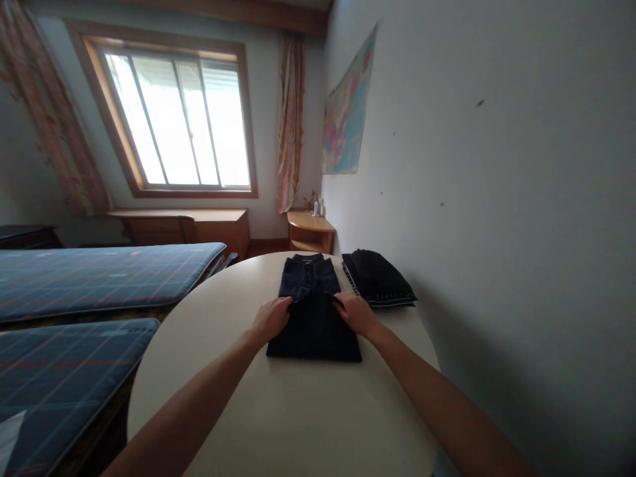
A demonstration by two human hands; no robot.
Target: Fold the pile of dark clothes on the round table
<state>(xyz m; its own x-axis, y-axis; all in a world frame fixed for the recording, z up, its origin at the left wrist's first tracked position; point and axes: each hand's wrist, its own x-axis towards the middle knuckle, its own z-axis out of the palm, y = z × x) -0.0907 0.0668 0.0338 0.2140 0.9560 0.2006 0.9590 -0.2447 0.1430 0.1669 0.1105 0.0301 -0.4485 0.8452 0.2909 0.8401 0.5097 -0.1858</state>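
Observation:
A dark navy buttoned shirt lies on the pale round table, its collar at the far end and its near part folded up over the front. My left hand pinches the left end of the folded edge. At the right end of that same edge, my right hand has its fingers closed on the cloth. Both hands rest low over the garment, at about the same height. Just beyond my right hand is a stack of folded dark clothes.
Two beds with blue plaid mattresses stand to the left of the table. A white wall runs close along the right. Behind the table are a small corner shelf and a wooden desk under the window.

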